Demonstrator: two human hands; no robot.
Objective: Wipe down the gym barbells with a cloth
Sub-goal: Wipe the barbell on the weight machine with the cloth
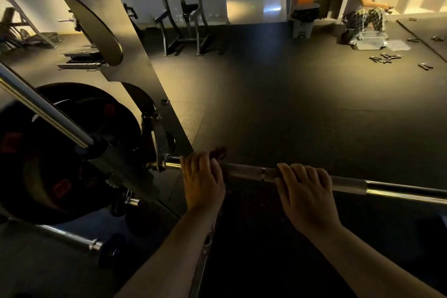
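Observation:
A steel barbell point(249, 172) runs across the lower frame from a rack at the left to the right edge. My left hand point(202, 176) wraps over the bar near the rack and holds a dark red cloth point(219, 152) against it; only a bit of the cloth shows past the fingers. My right hand point(306, 186) grips the same bar farther right, fingers curled over the knurled part.
Black weight plates point(60, 152) and the rack upright point(135, 80) crowd the left side. A second bar point(43, 109) slants above them. A black bench frame point(183, 14) stands at the back. A person point(365, 5) crouches at the far right beside a bin point(303, 22) and scattered small items.

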